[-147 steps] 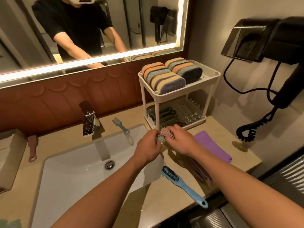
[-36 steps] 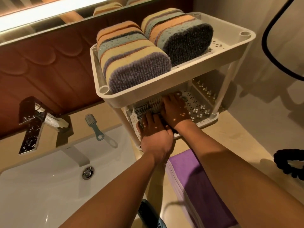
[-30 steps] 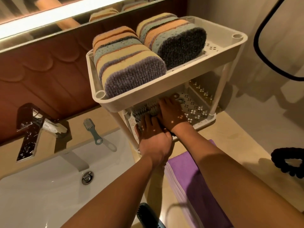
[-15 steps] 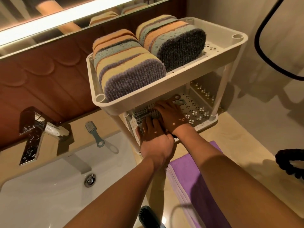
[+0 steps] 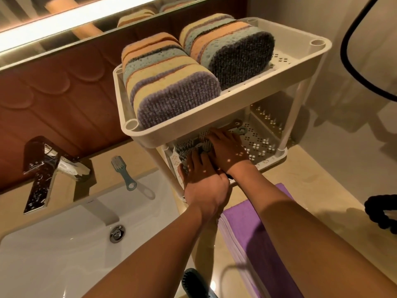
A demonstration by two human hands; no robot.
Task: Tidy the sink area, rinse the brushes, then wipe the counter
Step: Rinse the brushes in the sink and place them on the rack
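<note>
Both hands are down on the brushes (image 5: 189, 147) in the lower tier of the rack (image 5: 225, 106). The left hand (image 5: 204, 181) has its fingers nearly straight, tips on the bristle heads. The right hand (image 5: 228, 151) lies flat across the handles just beyond it. No curled hold shows on either; the thumbs are hidden. This reads as pressing the brushes square into a row inside the tray wall — heads toward the wrists, hanging loops away.

Directly over the knuckles sits the upper tier, loaded with striped sponges (image 5: 176, 97), so headroom is low and any withdrawal must stay flat and come toward the body. A folded purple cloth (image 5: 247, 222) lies under the right forearm. Left of the grip are a small brush (image 5: 120, 166) on the rim of the sink (image 5: 53, 265), then the faucet (image 5: 40, 173). Near the elbows lies a dark brush (image 5: 193, 282) — both strays judged not yet put away.
</note>
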